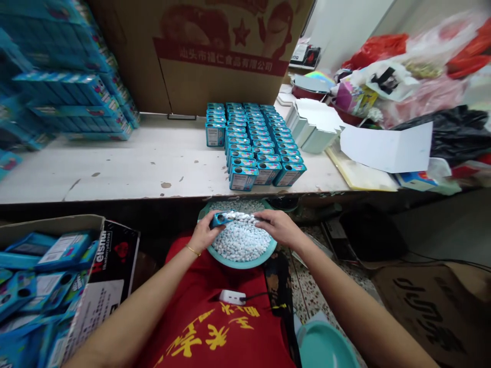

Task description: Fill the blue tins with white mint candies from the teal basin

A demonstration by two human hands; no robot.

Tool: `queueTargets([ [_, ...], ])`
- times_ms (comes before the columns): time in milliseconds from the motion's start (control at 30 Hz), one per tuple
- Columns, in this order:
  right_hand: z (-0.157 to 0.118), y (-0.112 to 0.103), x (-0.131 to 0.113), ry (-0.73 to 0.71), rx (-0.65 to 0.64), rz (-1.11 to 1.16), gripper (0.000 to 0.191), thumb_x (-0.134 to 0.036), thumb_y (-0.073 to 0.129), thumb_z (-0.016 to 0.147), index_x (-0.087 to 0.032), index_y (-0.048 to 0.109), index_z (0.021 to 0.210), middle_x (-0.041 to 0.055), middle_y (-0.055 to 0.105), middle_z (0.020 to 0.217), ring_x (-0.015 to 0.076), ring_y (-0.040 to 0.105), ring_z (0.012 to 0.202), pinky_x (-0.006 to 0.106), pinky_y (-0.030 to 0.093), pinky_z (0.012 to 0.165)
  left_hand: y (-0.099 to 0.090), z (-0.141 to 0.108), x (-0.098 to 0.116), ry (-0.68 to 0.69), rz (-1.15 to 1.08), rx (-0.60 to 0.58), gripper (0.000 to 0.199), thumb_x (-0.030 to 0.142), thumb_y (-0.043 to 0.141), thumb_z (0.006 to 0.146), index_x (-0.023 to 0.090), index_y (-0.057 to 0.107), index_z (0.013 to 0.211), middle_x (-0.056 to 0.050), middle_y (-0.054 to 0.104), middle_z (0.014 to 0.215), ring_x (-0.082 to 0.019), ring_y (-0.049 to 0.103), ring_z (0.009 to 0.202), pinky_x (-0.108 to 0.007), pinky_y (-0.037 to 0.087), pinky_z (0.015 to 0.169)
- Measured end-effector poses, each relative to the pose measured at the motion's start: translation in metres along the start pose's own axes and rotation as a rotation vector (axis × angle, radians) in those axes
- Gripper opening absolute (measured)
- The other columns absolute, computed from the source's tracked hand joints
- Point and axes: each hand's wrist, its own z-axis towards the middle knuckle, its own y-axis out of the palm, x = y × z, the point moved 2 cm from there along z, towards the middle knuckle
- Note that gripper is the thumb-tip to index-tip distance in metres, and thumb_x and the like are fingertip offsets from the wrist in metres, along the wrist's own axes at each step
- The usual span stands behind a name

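Note:
My left hand [206,232] is closed around a small blue box [219,220], held tilted over the left side of a turquoise basin [238,263]. Small white pellets [240,245] that look like candies fill the basin, which sits at my lap. Across from the box, my right hand [278,225] has its fingers pinched together above the pellets. A raised row of white pellets [244,217] stretches from the box's end to these fingertips. Whatever carries that row is too small to make out.
Blue boxes [255,145] stand in rows on the white table [172,163]. More are stacked at the left [76,102]. A carton [118,266] of loose blue boxes is at lower left. A large cardboard box [215,87] stands behind; plastic bags [422,76] crowd the right.

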Motion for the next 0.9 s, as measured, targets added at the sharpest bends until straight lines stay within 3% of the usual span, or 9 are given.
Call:
queueTargets([
  [233, 0.01, -0.014, -0.046, 0.046, -0.158, -0.426, 0.027, -0.032, 0.042, 0.081, -0.023, 0.064, 0.096, 0.0062, 0.066, 0.095, 0.0221, 0.059, 0.089, 0.031, 0.042, 0.074, 0.004, -0.002, -0.006, 0.054, 0.072, 0.015, 0.042, 0.03, 0.059, 0.07, 0.019, 0.05, 0.11, -0.007, 0.056, 0.109, -0.022, 0.052, 0.102, -0.035, 0.039, 0.091],
  [433, 0.009, -0.019, -0.06, 0.054, -0.172, -0.501, 0.027, -0.029, 0.039, 0.082, -0.02, 0.063, 0.091, 0.0084, 0.065, 0.093, 0.0212, 0.059, 0.085, 0.03, 0.041, 0.072, 0.002, -0.006, -0.01, 0.074, 0.004, 0.044, 0.041, 0.028, 0.059, 0.07, 0.018, 0.051, 0.109, -0.008, 0.056, 0.11, -0.021, 0.051, 0.103, -0.035, 0.038, 0.093],
  [567, -0.008, -0.023, -0.037, 0.055, -0.073, -0.401, 0.026, -0.031, 0.042, 0.083, -0.024, 0.06, 0.101, 0.0032, 0.064, 0.097, 0.0179, 0.058, 0.091, 0.026, 0.041, 0.074, -0.003, -0.011, -0.01, 0.063, -0.055, 0.054, 0.039, 0.028, 0.06, 0.07, 0.018, 0.052, 0.107, -0.007, 0.057, 0.107, -0.021, 0.052, 0.101, -0.035, 0.038, 0.092],
  [700, -0.033, -0.014, 0.012, 0.14, -0.002, -0.268, 0.029, -0.033, 0.043, 0.083, -0.024, 0.057, 0.107, 0.0021, 0.062, 0.106, 0.0152, 0.056, 0.097, 0.024, 0.04, 0.081, -0.009, -0.017, -0.009, 0.064, -0.11, 0.041, 0.038, 0.028, 0.059, 0.07, 0.019, 0.054, 0.106, -0.007, 0.057, 0.108, -0.021, 0.053, 0.101, -0.034, 0.039, 0.092],
  [800, -0.046, 0.01, 0.047, 0.228, -0.035, -0.269, 0.028, -0.032, 0.043, 0.083, -0.024, 0.058, 0.105, 0.0028, 0.062, 0.106, 0.0162, 0.056, 0.096, 0.025, 0.04, 0.078, -0.01, -0.019, -0.01, 0.045, -0.124, 0.041, 0.038, 0.028, 0.059, 0.07, 0.019, 0.053, 0.106, -0.007, 0.056, 0.109, -0.021, 0.052, 0.102, -0.034, 0.039, 0.092],
  [900, -0.042, 0.05, 0.064, 0.297, -0.108, -0.316, 0.026, -0.028, 0.044, 0.082, -0.025, 0.058, 0.104, 0.0038, 0.063, 0.103, 0.0172, 0.056, 0.096, 0.026, 0.04, 0.077, -0.008, -0.018, -0.016, -0.032, -0.144, 0.069, 0.039, 0.03, 0.061, 0.068, 0.019, 0.053, 0.104, -0.005, 0.058, 0.103, -0.02, 0.054, 0.098, -0.033, 0.039, 0.091],
])
